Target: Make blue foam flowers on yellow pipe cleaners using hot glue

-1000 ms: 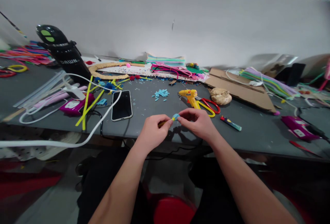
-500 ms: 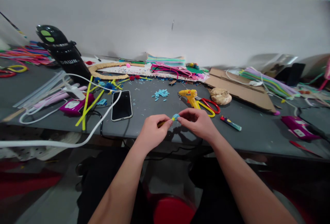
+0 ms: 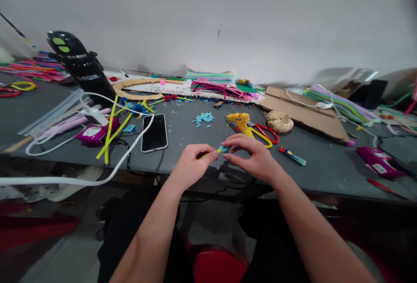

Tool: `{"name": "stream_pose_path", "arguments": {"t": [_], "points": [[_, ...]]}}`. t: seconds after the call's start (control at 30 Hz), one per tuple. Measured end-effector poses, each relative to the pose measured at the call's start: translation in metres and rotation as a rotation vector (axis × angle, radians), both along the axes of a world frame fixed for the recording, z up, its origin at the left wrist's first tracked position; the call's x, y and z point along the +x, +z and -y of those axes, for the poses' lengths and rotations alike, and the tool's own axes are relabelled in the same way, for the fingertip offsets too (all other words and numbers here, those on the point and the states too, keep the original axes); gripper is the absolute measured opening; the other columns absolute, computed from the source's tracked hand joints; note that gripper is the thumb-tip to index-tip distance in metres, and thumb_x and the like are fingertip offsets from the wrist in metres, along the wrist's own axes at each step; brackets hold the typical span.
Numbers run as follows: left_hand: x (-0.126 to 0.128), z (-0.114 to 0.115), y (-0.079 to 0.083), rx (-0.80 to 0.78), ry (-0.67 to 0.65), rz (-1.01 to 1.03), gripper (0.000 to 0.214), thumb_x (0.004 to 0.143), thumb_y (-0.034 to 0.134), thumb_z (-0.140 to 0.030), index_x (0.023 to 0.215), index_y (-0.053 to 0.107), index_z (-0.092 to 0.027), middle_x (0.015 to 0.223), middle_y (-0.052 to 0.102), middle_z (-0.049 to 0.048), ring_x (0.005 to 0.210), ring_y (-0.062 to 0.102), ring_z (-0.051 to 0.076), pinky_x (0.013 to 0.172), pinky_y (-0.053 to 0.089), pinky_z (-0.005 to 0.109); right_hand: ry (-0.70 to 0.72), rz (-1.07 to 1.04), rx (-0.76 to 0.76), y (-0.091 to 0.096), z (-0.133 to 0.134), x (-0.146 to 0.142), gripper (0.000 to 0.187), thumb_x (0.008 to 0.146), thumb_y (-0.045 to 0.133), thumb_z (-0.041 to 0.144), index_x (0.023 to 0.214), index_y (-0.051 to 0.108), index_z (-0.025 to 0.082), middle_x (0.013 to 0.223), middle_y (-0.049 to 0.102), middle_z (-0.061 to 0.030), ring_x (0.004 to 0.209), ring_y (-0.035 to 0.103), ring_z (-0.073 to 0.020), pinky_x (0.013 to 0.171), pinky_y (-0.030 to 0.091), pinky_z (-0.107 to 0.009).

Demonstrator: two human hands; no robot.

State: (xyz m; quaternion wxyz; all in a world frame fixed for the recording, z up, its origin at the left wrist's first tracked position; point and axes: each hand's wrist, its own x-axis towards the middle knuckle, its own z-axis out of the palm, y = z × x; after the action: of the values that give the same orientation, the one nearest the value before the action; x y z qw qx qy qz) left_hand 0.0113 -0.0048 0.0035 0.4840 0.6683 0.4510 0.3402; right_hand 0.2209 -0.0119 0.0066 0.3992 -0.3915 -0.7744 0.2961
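My left hand [image 3: 193, 164] is closed in a pinch on a thin yellow stick [image 3: 206, 155] with a small light-blue piece [image 3: 223, 149] at its tip. My right hand [image 3: 252, 156] is beside it, thumb and fingertips touching the blue piece, fingers curled loosely. Both hands hover over the front edge of the grey table [image 3: 325, 166]. A little pile of blue bits [image 3: 203, 118] lies just beyond them.
A yellow glue gun [image 3: 239, 122] and red-yellow scissors [image 3: 263, 134] lie behind my right hand. A phone [image 3: 154, 133], white cable [image 3: 130, 148], black bottle [image 3: 81, 68], yellow sticks [image 3: 110, 129], cardboard [image 3: 306, 111], a lighter [image 3: 292, 156] and purple packs [image 3: 379, 162] crowd the table.
My right hand has loosened and shifted slightly, its fingers spreading more around the blue piece. My left hand has barely moved.
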Motion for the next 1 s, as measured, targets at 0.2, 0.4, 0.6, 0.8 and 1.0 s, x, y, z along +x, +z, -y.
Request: {"name": "stream_pose_path", "arguments": {"t": [0.2, 0.4, 0.6, 0.8, 1.0], "points": [[0.0004, 0.0000, -0.0011, -0.010, 0.001, 0.019, 0.025, 0.085, 0.061, -0.035, 0.072, 0.069, -0.015, 0.066, 0.058, -0.0001, 0.067, 0.047, 0.014, 0.063, 0.034, 0.026, -0.006, -0.028, -0.004, -0.0001, 0.0011, -0.0032, 0.016, 0.088, 0.067, 0.024, 0.103, 0.069, 0.021, 0.106, 0.065, -0.0071, 0.098, 0.064, -0.0177, 0.081, 0.058, -0.031], [0.0000, -0.0003, -0.0009, -0.040, 0.006, 0.074, 0.025, 0.083, 0.063, -0.036, 0.071, 0.069, -0.015, 0.064, 0.055, -0.0010, 0.065, 0.044, 0.012, 0.061, 0.031, 0.026, -0.008, -0.047, 0.001, -0.0017, 0.0010, -0.0040, 0.016, 0.087, 0.069, 0.025, 0.102, 0.069, 0.020, 0.107, 0.065, -0.0071, 0.098, 0.064, -0.0172, 0.082, 0.058, -0.030], [-0.0019, -0.0008, -0.0008, -0.162, 0.006, 0.200, 0.027, 0.081, 0.066, -0.040, 0.069, 0.068, -0.015, 0.056, 0.042, -0.0042, 0.054, 0.029, 0.008, 0.053, 0.021, 0.025, 0.013, -0.043, -0.023, -0.0001, 0.0030, -0.0031, 0.025, 0.084, 0.073, 0.026, 0.108, 0.069, 0.022, 0.115, 0.066, -0.0066, 0.107, 0.064, -0.0187, 0.088, 0.057, -0.031], [-0.0029, -0.0007, -0.0007, -0.233, -0.009, 0.256, 0.030, 0.081, 0.067, -0.043, 0.070, 0.067, -0.015, 0.054, 0.034, -0.0051, 0.052, 0.026, 0.008, 0.050, 0.015, 0.026, -0.040, -0.069, -0.119, 0.0023, 0.0059, -0.0059, 0.025, 0.084, 0.073, 0.029, 0.107, 0.070, 0.020, 0.105, 0.072, -0.0055, 0.094, 0.068, -0.0172, 0.087, 0.057, -0.029], [-0.0030, 0.0002, 0.0006, -0.272, -0.024, 0.287, 0.031, 0.082, 0.067, -0.043, 0.069, 0.065, -0.014, 0.055, 0.033, -0.0052, 0.051, 0.024, 0.007, 0.049, 0.014, 0.026, -0.073, -0.098, -0.137, 0.0046, 0.0061, -0.0079, 0.022, 0.083, 0.074, 0.032, 0.102, 0.072, 0.020, 0.097, 0.074, -0.0049, 0.085, 0.069, -0.0163, 0.079, 0.059, -0.027]]}}
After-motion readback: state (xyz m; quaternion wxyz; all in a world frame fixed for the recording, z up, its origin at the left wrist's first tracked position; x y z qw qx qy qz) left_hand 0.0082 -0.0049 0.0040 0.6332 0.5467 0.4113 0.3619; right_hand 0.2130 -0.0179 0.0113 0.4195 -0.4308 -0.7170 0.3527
